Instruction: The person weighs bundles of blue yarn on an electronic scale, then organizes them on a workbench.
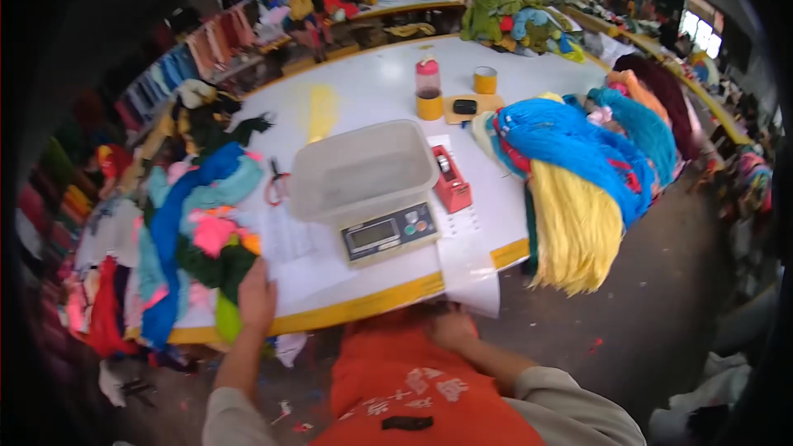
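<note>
My left hand (257,296) rests at the table's yellow front edge, fingers stretched forward beside a dark green bundle of yarn (235,268). Low against the orange apron (421,388), my right hand (452,327) is just below the edge; its fingers are smeared and partly hidden. A clear plastic sheet or bag (475,277) hangs over the edge just above it. Between the hands stands a digital scale (390,234) with a translucent plastic tub (363,136) on top. Right of the scale is a red tape dispenser (452,184); scissors (276,184) lie to its left.
Blue and yellow yarn hanks (574,165) overhang the right edge. Mixed coloured bundles (178,239) cover the left side. A pink-topped bottle (428,87), a yellow cup (485,80) and a green heap (504,12) stand farther back.
</note>
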`<act>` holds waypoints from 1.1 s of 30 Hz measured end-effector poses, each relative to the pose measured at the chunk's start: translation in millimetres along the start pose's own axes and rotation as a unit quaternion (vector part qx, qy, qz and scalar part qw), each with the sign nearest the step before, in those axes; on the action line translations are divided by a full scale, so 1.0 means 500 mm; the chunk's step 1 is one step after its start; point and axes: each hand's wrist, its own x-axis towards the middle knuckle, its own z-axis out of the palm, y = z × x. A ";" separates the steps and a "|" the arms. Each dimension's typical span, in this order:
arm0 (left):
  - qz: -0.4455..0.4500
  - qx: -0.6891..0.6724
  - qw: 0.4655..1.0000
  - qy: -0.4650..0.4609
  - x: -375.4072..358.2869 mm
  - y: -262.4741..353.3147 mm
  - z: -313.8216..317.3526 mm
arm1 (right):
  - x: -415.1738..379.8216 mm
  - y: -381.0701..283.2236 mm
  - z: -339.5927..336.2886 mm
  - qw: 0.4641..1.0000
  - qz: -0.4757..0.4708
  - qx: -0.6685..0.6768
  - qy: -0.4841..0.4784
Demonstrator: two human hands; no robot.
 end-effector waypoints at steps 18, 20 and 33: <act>0.520 -0.604 0.599 0.078 -0.194 0.666 -0.655 | -0.181 -0.012 0.018 0.980 -0.054 0.076 0.178; 0.531 -0.633 0.560 0.064 -0.195 0.681 -0.650 | -0.188 -0.010 0.018 0.980 -0.054 0.093 0.170; 0.481 -0.752 0.451 0.020 -0.056 0.706 -0.555 | -0.134 -0.030 0.026 0.985 -0.063 0.103 0.124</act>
